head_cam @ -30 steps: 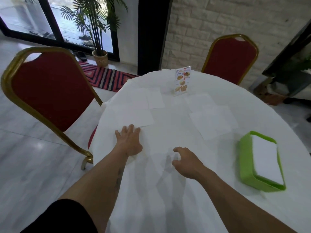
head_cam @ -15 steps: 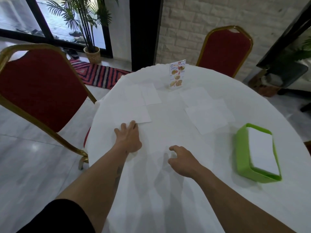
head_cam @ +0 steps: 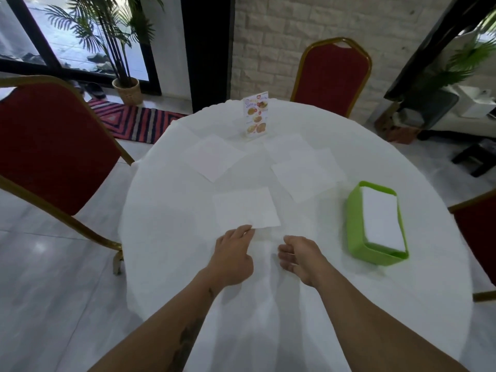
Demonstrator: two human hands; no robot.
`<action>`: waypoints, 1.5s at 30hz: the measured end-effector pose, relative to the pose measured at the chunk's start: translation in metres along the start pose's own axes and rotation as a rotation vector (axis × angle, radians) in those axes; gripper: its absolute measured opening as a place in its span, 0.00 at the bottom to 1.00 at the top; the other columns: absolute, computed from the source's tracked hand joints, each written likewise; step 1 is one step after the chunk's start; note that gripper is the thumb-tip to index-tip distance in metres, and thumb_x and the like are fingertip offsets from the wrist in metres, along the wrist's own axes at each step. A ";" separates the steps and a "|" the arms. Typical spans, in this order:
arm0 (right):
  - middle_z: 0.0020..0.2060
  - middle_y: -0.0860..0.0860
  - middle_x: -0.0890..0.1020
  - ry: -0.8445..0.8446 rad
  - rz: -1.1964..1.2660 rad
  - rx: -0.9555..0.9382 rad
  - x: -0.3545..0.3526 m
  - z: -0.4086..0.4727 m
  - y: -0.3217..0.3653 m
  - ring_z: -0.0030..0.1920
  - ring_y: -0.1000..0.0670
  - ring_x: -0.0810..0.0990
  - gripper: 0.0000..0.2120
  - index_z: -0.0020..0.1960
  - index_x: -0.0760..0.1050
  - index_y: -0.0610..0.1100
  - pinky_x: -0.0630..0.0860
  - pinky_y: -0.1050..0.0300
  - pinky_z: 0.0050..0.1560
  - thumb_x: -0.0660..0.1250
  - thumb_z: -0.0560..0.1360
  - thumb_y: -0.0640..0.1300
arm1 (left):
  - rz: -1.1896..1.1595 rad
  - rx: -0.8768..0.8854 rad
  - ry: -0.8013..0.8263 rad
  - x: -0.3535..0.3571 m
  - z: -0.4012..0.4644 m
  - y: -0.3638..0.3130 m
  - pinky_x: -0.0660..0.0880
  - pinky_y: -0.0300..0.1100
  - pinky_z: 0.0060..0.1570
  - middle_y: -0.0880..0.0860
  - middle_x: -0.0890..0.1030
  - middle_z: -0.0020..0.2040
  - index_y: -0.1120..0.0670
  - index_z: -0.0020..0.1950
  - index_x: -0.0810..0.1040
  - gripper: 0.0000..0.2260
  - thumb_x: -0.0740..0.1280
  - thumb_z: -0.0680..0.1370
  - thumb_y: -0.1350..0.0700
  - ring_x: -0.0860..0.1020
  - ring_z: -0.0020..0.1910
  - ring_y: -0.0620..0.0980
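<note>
A moment ago the left hand point(head_cam: 233, 256) lay flat on the napkin point(head_cam: 247, 210); now only its straight fingertips touch the near edge. The napkin sits on the table point(head_cam: 166, 224) right in front of the hands, so it looks ready to fold. The right hand point(head_cam: 298, 253) is loosely curled, holding nothing.

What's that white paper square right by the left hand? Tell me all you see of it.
The white square paper napkin is thin and matte, lying flat, slightly skewed, on the white tablecloth near the person. The left hand touches its near edge with its fingertips; nothing else rests on it.
</note>
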State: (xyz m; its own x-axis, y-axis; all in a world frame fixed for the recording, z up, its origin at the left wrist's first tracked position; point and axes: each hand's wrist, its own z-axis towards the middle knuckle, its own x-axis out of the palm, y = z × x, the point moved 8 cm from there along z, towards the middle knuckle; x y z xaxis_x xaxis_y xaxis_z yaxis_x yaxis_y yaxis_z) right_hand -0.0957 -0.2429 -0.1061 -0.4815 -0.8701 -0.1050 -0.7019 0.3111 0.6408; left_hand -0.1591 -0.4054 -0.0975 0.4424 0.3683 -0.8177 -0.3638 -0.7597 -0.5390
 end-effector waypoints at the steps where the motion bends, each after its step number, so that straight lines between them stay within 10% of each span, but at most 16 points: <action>1: 0.45 0.41 0.81 0.013 0.060 0.013 -0.004 0.000 -0.003 0.43 0.43 0.79 0.09 0.52 0.76 0.36 0.78 0.50 0.43 0.65 0.79 0.43 | -0.017 0.015 0.008 0.005 -0.003 -0.007 0.53 0.48 0.75 0.47 0.57 0.78 0.51 0.77 0.57 0.32 0.58 0.73 0.60 0.56 0.76 0.50; 9: 0.39 0.41 0.80 -0.112 0.045 -0.102 -0.041 0.005 -0.003 0.34 0.45 0.78 0.04 0.43 0.76 0.39 0.75 0.52 0.38 0.68 0.75 0.39 | -0.093 0.214 0.086 0.030 -0.023 -0.053 0.62 0.46 0.72 0.47 0.69 0.72 0.48 0.65 0.77 0.25 0.58 0.71 0.66 0.65 0.71 0.47; 15: 0.33 0.50 0.75 -0.252 -0.654 -0.557 -0.050 -0.027 0.042 0.33 0.48 0.72 0.02 0.36 0.70 0.42 0.66 0.56 0.32 0.62 0.66 0.40 | -0.332 0.065 -0.106 0.012 -0.019 -0.035 0.72 0.44 0.61 0.47 0.79 0.56 0.50 0.44 0.79 0.19 0.57 0.68 0.70 0.74 0.57 0.48; 20: 0.54 0.50 0.71 0.087 -1.070 -0.493 -0.012 -0.027 0.017 0.55 0.48 0.71 0.11 0.50 0.76 0.50 0.72 0.54 0.51 0.68 0.69 0.49 | -0.356 -0.088 -0.184 0.002 -0.017 -0.011 0.74 0.41 0.54 0.48 0.80 0.52 0.50 0.47 0.79 0.17 0.58 0.70 0.68 0.76 0.54 0.49; 31: 0.68 0.45 0.69 -0.163 -0.650 -0.265 -0.034 -0.008 -0.006 0.67 0.43 0.71 0.31 0.74 0.61 0.43 0.71 0.53 0.61 0.64 0.73 0.42 | 0.245 0.156 0.166 0.035 -0.016 -0.037 0.49 0.49 0.76 0.49 0.54 0.79 0.48 0.76 0.59 0.32 0.60 0.73 0.60 0.50 0.78 0.50; 35: 0.48 0.47 0.76 -0.058 -0.301 -0.102 -0.026 -0.002 -0.011 0.46 0.46 0.77 0.12 0.56 0.70 0.44 0.75 0.51 0.47 0.67 0.75 0.43 | 0.284 0.164 0.168 0.039 -0.020 -0.037 0.47 0.50 0.76 0.48 0.52 0.80 0.48 0.77 0.57 0.33 0.60 0.73 0.61 0.48 0.78 0.50; 38: 0.50 0.48 0.79 -0.039 -0.184 -0.061 -0.021 0.005 -0.015 0.53 0.44 0.78 0.11 0.57 0.75 0.45 0.77 0.47 0.57 0.68 0.75 0.45 | 0.260 0.175 0.175 0.038 -0.019 -0.035 0.48 0.49 0.76 0.47 0.53 0.79 0.48 0.77 0.59 0.31 0.59 0.74 0.61 0.49 0.78 0.49; 45: 0.33 0.51 0.76 -0.171 -0.343 -0.370 -0.030 -0.005 0.014 0.34 0.51 0.72 0.05 0.37 0.76 0.43 0.68 0.58 0.34 0.64 0.71 0.38 | -0.061 0.039 0.090 0.024 -0.011 -0.034 0.58 0.50 0.74 0.47 0.65 0.75 0.48 0.72 0.68 0.29 0.58 0.72 0.63 0.61 0.74 0.49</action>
State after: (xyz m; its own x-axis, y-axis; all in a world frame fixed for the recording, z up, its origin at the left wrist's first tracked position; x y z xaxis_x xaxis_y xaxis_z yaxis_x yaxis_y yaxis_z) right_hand -0.0883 -0.2142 -0.0897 -0.3572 -0.8138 -0.4583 -0.6166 -0.1631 0.7702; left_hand -0.1275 -0.3766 -0.0964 0.5358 0.3626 -0.7625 -0.3650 -0.7149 -0.5965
